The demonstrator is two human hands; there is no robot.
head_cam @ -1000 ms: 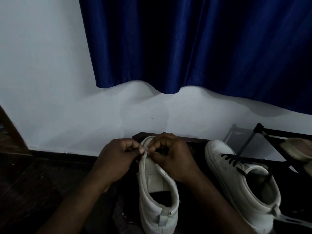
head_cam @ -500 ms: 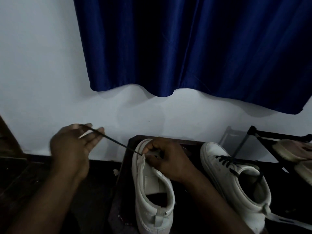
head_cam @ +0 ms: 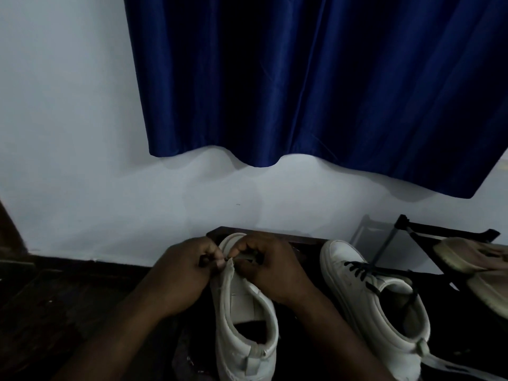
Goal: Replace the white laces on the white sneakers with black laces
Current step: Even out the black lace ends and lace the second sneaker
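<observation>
Threading step: lace (head_cam: pixel 204 262) apparently pinched in curled left hand (head_cam: pixel 187 273) fingers, right hand (head_cam: pixel 270 268) pinching eyelet flap of sneaker (head_cam: pixel 244 312) just beside; next likely feeding tip through, pulling snug.

Overall level: dim and underexposed, with a cool bluish cast.
Brightest area: the pale wall (head_cam: pixel 82 133), lit evenly, without glare.
Shadows: a soft band lay on the wall under the hem of the blue curtain (head_cam: pixel 357 92); its central folds sank to near black.
Darkest areas: the floor (head_cam: pixel 41 312) and the counter (head_cam: pixel 302 241) showed almost no texture.
Whites: the near sneaker (head_cam: pixel 247 306) and far sneaker (head_cam: pixel 371 295) rendered grey.
Fine detail: the black lace (head_cam: pixel 204 262) was hardly separable from the dark fingers (head_cam: pixel 211 251) of the left hand (head_cam: pixel 178 276).
Sharpness: soft, smeared by compression.
Distortion: wide-angle bowing of straight lines toward the edges.
</observation>
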